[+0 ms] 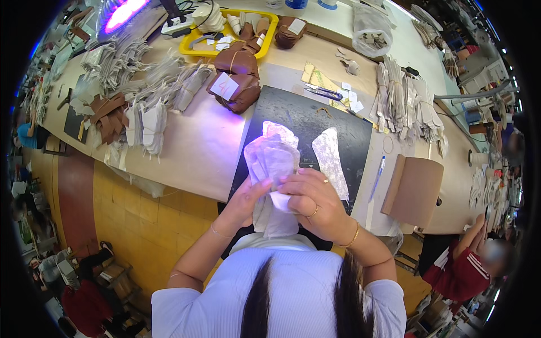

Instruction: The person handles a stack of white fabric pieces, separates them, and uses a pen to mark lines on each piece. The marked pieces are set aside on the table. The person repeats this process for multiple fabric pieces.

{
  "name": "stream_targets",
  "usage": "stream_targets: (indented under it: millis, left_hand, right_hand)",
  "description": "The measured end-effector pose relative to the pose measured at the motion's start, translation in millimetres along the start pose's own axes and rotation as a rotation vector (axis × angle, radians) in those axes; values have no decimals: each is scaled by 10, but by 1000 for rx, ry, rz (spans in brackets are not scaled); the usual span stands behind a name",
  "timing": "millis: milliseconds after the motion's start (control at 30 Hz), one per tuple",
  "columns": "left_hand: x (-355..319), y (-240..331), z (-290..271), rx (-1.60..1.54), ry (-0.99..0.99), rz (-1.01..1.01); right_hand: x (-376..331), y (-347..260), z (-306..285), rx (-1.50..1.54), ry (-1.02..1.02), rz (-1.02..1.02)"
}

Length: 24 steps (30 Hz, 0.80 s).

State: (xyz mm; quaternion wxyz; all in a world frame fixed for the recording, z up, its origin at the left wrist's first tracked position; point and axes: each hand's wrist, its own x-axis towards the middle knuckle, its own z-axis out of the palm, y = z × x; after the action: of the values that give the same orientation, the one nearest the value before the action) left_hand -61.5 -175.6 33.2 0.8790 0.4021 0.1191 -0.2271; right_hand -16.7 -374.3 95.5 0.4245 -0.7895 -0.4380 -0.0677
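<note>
Over the near edge of a black work board (pixel 290 107), my hands hold a stack of pale, shaped cut pieces (pixel 275 156), fanned at the top. My left hand (pixel 243 200) grips the stack from the left, thumb on its front. Closed around the right side of the same stack, my right hand (pixel 318 205) has its fingers bent across it. A small white flap (pixel 283 201) shows under the right fingers; I cannot tell whether it is part of the stack. One separate pale cut piece (pixel 331 158) lies on the board to the right.
Brown tied bundles (pixel 239 84) and a yellow tray (pixel 269 45) stand beyond the board. Thread snips (pixel 326 93) lie at its far edge. To the right are a blue pen (pixel 378 174), a curled brown sheet (pixel 414 191) and pale bundles (pixel 403 96). A co-worker (pixel 465 270) is at far right.
</note>
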Motion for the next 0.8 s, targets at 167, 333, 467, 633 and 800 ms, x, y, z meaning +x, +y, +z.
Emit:
stream_targets:
  millis: [167,333,467,633,800]
  left_hand:
    - [65,47,-72,45,50,37]
    - [15,194,-243,131,90,75]
    - [-28,221,-256,92,57,7]
    - [-48,78,-212,181,22,31]
    - [-95,4,-161,256,-19,121]
  right_hand:
    - [-262,-83,-175,829,183,351]
    - [-275,-34,-771,944,568,427]
    - [-331,414,-833,682,425,748]
    - [-213,1056,-286,-559,49,342]
    - [127,484,-164,-6,175,355]
